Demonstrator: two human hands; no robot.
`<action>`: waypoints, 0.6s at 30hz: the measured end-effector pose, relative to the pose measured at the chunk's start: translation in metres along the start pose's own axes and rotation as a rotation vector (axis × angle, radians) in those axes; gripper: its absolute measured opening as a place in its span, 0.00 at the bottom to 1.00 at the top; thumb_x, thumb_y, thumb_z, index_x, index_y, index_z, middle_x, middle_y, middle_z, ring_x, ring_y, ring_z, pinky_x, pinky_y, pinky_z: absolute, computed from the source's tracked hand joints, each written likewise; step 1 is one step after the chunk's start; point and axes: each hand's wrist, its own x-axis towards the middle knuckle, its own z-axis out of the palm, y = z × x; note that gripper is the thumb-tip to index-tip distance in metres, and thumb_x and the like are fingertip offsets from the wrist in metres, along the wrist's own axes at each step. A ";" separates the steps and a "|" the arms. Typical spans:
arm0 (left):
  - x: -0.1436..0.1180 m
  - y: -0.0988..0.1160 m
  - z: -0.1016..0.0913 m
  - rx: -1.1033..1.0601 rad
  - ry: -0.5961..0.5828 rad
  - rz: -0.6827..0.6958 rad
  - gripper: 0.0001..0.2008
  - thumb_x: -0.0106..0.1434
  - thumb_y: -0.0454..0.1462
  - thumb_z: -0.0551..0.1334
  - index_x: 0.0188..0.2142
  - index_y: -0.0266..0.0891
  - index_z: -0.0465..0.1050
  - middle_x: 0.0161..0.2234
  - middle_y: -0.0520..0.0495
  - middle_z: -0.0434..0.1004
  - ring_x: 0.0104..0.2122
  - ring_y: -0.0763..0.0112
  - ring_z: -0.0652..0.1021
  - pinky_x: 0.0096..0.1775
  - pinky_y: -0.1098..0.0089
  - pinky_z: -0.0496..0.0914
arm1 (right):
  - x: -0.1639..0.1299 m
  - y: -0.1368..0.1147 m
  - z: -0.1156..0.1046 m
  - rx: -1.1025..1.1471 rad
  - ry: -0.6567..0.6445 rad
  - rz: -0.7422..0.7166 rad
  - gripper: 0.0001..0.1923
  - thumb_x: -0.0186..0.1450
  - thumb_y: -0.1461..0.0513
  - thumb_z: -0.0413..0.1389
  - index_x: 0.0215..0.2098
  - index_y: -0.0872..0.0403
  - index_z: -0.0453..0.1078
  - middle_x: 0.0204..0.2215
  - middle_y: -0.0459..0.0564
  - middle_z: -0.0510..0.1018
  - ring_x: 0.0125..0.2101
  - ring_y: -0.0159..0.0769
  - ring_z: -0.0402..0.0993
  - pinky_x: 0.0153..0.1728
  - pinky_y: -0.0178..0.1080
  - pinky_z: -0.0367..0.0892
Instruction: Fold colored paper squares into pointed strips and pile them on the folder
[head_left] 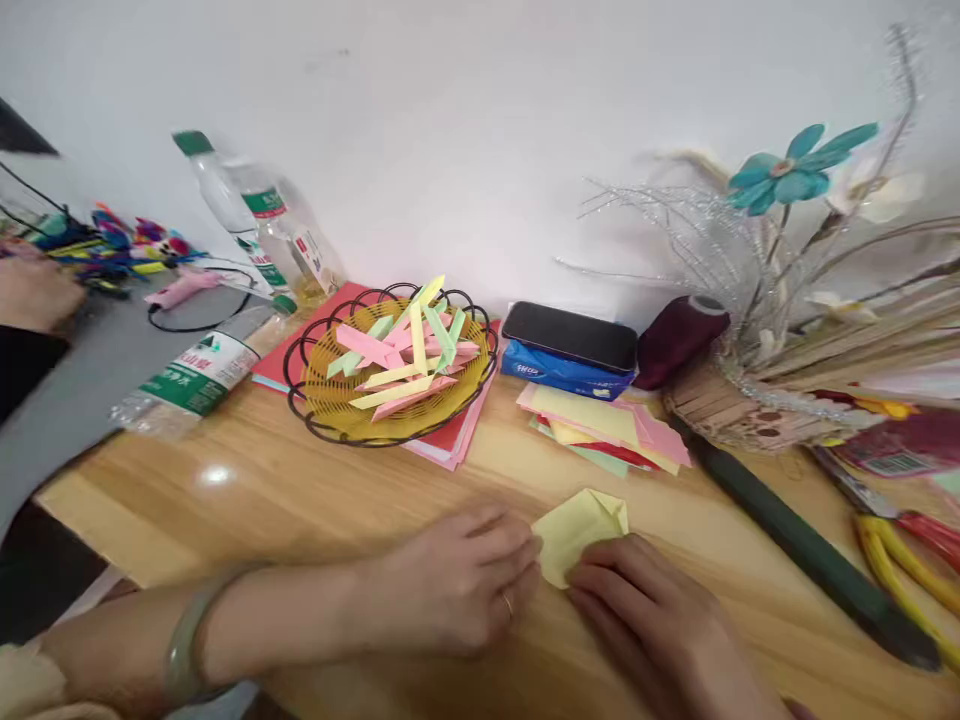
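A small yellow sheet of paper (576, 528) lies on the wooden table, its top right corner folded over. My left hand (469, 575), slightly blurred and wearing a ring, has curled fingers closed at the paper's left edge. On the lower right edge, the bent fingers of my right hand (652, 605) pinch the paper; the right thumb is hidden. Beyond my hands, a woven basket (322, 400) holds several folded strips of pink, yellow and green paper (409, 350). Loose coloured paper sheets (592, 420) are stacked just behind the yellow piece.
A phone (570, 335) rests on a blue tissue pack (562, 372). Plastic bottles (202, 370) are at left, near another person's hand (37, 292). At right are a dark green long tool (810, 545), yellow-and-red-handled scissors (892, 560) and a flower arrangement (787, 180).
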 end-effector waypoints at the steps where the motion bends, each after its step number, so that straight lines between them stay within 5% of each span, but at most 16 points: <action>1: 0.000 0.001 0.000 0.000 -0.013 -0.005 0.13 0.66 0.29 0.49 0.40 0.27 0.71 0.41 0.41 0.73 0.42 0.62 0.71 0.45 0.62 0.67 | 0.002 -0.001 0.000 0.029 0.006 0.023 0.06 0.65 0.65 0.47 0.34 0.52 0.65 0.29 0.47 0.70 0.29 0.31 0.69 0.28 0.34 0.66; 10: -0.003 0.010 0.007 -0.118 0.025 -0.099 0.14 0.66 0.29 0.49 0.30 0.32 0.72 0.39 0.43 0.74 0.39 0.63 0.72 0.39 0.65 0.69 | 0.005 -0.001 0.008 -0.006 0.040 0.185 0.08 0.64 0.63 0.49 0.25 0.52 0.61 0.22 0.44 0.67 0.22 0.30 0.67 0.21 0.32 0.64; 18: 0.000 0.011 0.000 -0.103 0.036 -0.115 0.16 0.66 0.29 0.44 0.42 0.27 0.70 0.38 0.42 0.75 0.37 0.65 0.72 0.38 0.67 0.70 | 0.005 0.000 0.013 -0.073 0.113 0.176 0.08 0.63 0.63 0.49 0.24 0.52 0.60 0.20 0.43 0.66 0.21 0.29 0.66 0.20 0.32 0.63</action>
